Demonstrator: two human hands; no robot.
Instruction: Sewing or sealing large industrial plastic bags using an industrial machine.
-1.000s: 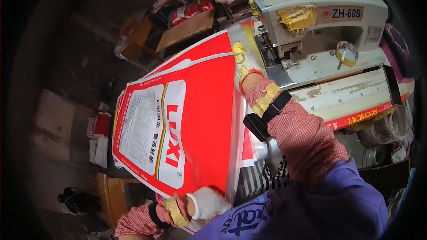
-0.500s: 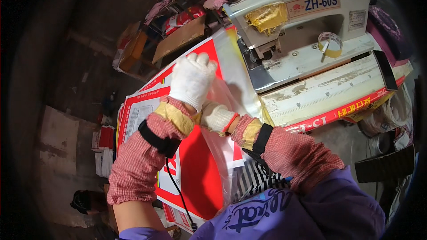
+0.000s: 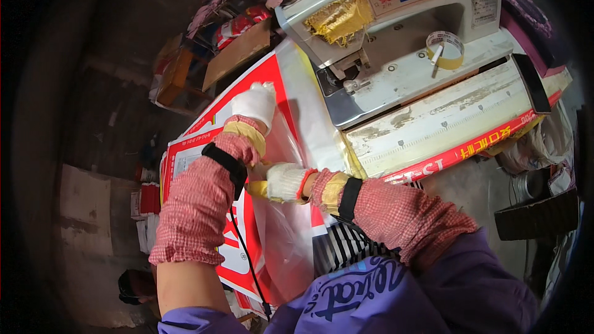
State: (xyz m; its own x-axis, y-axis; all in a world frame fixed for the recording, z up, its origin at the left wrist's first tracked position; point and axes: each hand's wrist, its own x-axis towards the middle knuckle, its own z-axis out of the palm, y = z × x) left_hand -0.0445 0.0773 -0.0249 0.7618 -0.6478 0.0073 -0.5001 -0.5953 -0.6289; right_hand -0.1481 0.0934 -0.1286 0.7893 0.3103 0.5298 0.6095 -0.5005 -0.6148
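Note:
A stack of red and white printed plastic sacks (image 3: 286,108) lies in front of me, with a loose, see-through plastic layer (image 3: 284,229) on the top one. My left hand (image 3: 253,104), in a white knit glove, is closed over the top sack's far part, its knuckles up and fingertips hidden. Closer to my body, my right hand (image 3: 284,182) wears a white glove with yellow fingers. Those fingers point left, pressed together at the clear layer below my left wrist. Checked red sleeves and black straps cover both forearms.
Right of the sacks stands a pale industrial sewing machine (image 3: 408,31) with a yellow cloth (image 3: 340,18) on its head. A tape roll (image 3: 445,51) rests on its bed. Cardboard (image 3: 238,52) and red packages (image 3: 241,26) are at the back; a dark box (image 3: 535,213) is at right.
My right hand has come toward my body and out from behind my left forearm, so its yellow fingers now show. The left hand stays over the sack. The whole view has shifted slightly.

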